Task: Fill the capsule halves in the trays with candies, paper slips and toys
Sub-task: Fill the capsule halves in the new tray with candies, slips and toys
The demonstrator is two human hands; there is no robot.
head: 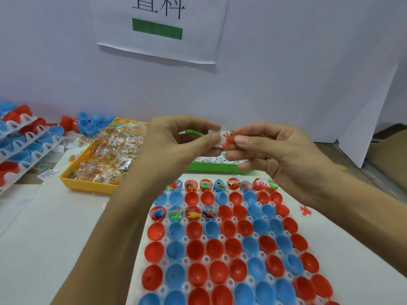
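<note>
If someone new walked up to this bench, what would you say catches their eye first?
Probably the white tray of red and blue capsule halves filling the foreground, only some far ones filled. Above it, the left hand and right hand pinch a small red toy together. To the left sits a yellow bin of candy packets.

Head view, downward, probably close.

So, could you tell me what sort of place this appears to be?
Probably a small hand-packing workstation: a white tray of open capsule halves, a yellow bin of wrapped candies, and stacked trays of more capsules.
</note>
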